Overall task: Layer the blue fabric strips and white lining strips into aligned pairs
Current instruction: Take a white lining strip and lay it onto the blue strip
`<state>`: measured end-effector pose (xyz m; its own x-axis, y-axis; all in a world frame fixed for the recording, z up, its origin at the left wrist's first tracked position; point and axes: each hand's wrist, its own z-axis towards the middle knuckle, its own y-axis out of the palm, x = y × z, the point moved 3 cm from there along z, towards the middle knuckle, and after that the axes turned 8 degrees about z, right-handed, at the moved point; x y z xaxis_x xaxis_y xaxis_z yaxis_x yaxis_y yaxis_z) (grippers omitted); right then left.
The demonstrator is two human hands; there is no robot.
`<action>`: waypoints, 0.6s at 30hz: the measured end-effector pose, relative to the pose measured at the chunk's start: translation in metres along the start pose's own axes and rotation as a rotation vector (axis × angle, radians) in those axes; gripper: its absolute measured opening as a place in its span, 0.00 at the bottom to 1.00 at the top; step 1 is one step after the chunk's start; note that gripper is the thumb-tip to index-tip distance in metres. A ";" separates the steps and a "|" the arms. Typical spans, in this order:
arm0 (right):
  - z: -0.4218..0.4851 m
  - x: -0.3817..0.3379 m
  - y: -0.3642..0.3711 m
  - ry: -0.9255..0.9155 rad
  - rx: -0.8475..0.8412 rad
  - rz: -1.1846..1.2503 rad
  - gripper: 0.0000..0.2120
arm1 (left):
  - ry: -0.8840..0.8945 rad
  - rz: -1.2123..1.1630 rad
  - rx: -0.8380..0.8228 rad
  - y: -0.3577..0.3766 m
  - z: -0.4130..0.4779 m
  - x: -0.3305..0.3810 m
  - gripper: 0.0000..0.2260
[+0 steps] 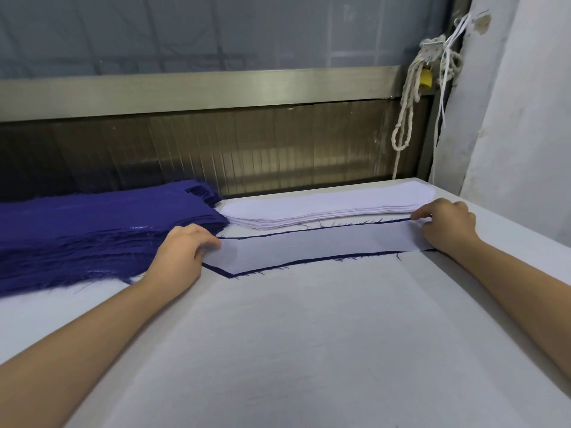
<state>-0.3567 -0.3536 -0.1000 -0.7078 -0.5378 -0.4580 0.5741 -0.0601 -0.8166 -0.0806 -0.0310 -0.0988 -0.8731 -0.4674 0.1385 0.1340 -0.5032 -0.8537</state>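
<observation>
A white lining strip (pixel 321 244) lies flat on top of a blue fabric strip (pixel 227 272), whose dark frayed edges show along both long sides. My left hand (pixel 179 251) pinches the left end of the lining strip. At the other end, my right hand (pixel 445 223) pinches the lining's far corner. A thick pile of blue fabric strips (pixel 92 230) lies at the left. Behind the pair, a stack of white lining strips (pixel 324 208) stretches along the table's far edge.
The work lies on a white cloth-covered table (pixel 293 350). A wall with a metal rail (pixel 185 91) runs close behind it. Knotted rope (pixel 408 97) hangs at the back right, beside a white wall (pixel 525 118).
</observation>
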 end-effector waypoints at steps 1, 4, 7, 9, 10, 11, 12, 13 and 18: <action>0.000 0.000 0.001 0.000 -0.026 0.009 0.17 | -0.009 -0.004 -0.019 0.001 0.000 -0.002 0.18; -0.001 -0.001 0.001 -0.007 -0.051 0.049 0.15 | -0.030 -0.038 -0.034 0.003 -0.001 -0.003 0.22; -0.004 -0.005 0.001 -0.021 -0.044 0.053 0.14 | -0.046 -0.078 -0.026 0.000 0.001 -0.001 0.23; -0.007 -0.010 0.000 -0.044 -0.028 0.056 0.15 | -0.065 -0.115 -0.009 -0.005 0.007 0.000 0.22; -0.009 -0.015 0.001 -0.066 -0.021 0.059 0.15 | -0.086 -0.149 0.004 -0.008 0.011 0.001 0.22; -0.010 -0.020 0.001 -0.096 -0.019 0.063 0.15 | -0.106 -0.184 0.019 -0.011 0.016 0.002 0.22; -0.011 -0.027 0.003 -0.133 -0.021 0.065 0.15 | -0.119 -0.217 0.034 -0.013 0.021 0.003 0.22; -0.011 -0.034 0.005 -0.175 -0.024 0.066 0.15 | -0.125 -0.239 0.044 -0.015 0.025 0.004 0.22; -0.009 -0.077 0.019 -0.398 -0.081 0.014 0.15 | -0.152 -0.258 0.004 -0.010 0.046 0.009 0.20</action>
<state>-0.2952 -0.3056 -0.0837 -0.4769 -0.8224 -0.3101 0.5370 0.0067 -0.8436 -0.0684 -0.0633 -0.0657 -0.7983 -0.4269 0.4248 -0.0812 -0.6227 -0.7783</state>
